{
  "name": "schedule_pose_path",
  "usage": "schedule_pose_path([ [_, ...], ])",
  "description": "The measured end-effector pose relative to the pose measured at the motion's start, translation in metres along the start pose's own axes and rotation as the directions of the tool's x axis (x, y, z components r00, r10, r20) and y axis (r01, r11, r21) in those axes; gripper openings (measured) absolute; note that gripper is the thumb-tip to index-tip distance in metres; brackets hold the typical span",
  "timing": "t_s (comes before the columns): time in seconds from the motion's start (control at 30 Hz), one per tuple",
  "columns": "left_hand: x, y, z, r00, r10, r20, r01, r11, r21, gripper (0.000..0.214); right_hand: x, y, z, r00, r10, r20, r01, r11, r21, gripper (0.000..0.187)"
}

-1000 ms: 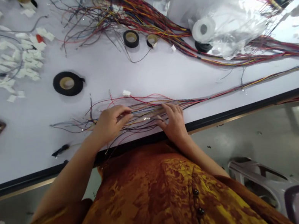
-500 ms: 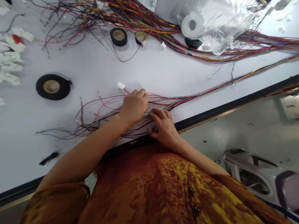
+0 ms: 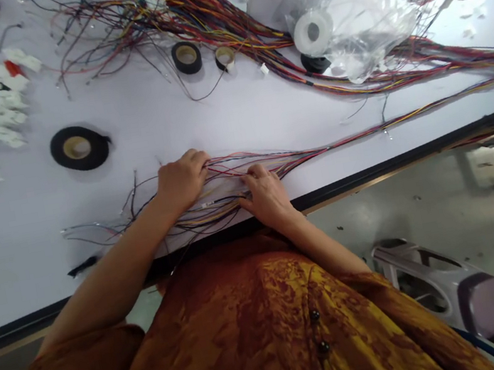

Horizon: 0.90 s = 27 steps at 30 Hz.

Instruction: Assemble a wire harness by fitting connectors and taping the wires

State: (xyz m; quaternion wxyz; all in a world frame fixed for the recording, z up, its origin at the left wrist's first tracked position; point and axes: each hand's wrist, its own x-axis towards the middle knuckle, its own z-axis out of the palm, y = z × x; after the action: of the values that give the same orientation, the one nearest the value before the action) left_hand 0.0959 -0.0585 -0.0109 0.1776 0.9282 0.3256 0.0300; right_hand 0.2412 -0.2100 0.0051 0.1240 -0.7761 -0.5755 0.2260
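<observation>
A thin harness of coloured wires (image 3: pixel 304 156) runs along the front of the table and fans out into loose ends at the left. My left hand (image 3: pixel 184 180) is closed over the upper strands of the fan, its fingertips hidden behind the knuckles. Further right, my right hand (image 3: pixel 268 195) pinches the lower strands between thumb and fingers, near where the bundle gathers. Between the two hands the red and dark strands spread apart. The white connector is out of sight, perhaps under the left hand.
A black tape roll (image 3: pixel 79 148) lies left, with two smaller rolls, one black (image 3: pixel 186 58) and one narrow (image 3: pixel 225 58), behind. White connectors (image 3: pixel 0 114) are heaped far left. A thick wire bundle (image 3: pixel 217 18) crosses the back beside a plastic bag (image 3: pixel 362 24). A stool (image 3: pixel 440 278) stands right.
My left hand has slid left along the strands, and the upper wires have separated from the lower ones. My right hand has stayed nearly in place. The white connector has gone from view.
</observation>
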Motion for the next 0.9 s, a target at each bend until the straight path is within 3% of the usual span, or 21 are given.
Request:
schedule_pose_path([
  [0.17,-0.018,-0.003,-0.011,1.000,-0.022,0.011,0.022,0.999,-0.050,0.024,0.006,0.014,0.002,0.983,-0.112,-0.149,0.116,0.993,0.018,0.028],
  [0.33,-0.017,0.009,-0.009,0.995,0.102,-0.020,-0.103,0.992,-0.071,0.029,0.009,0.025,-0.004,0.937,-0.230,-0.263,0.289,0.934,0.211,0.030],
  [0.47,-0.006,0.015,-0.004,0.993,0.111,0.033,-0.107,0.988,-0.111,0.018,0.010,0.025,-0.007,0.933,-0.256,-0.252,0.318,0.915,0.247,0.035],
  [0.63,-0.005,0.015,0.001,0.993,0.104,0.051,-0.089,0.968,-0.235,0.024,0.013,0.026,-0.004,0.942,-0.249,-0.224,0.295,0.933,0.206,0.039],
  [0.77,-0.006,0.007,0.002,0.992,0.103,0.072,-0.080,0.960,-0.268,0.023,0.016,0.023,-0.007,0.955,-0.238,-0.176,0.270,0.944,0.190,0.033],
  [0.9,-0.011,-0.008,-0.009,0.993,0.110,0.047,-0.088,0.939,-0.332,0.038,0.019,0.019,-0.012,0.953,-0.239,-0.185,0.275,0.940,0.202,0.024],
])
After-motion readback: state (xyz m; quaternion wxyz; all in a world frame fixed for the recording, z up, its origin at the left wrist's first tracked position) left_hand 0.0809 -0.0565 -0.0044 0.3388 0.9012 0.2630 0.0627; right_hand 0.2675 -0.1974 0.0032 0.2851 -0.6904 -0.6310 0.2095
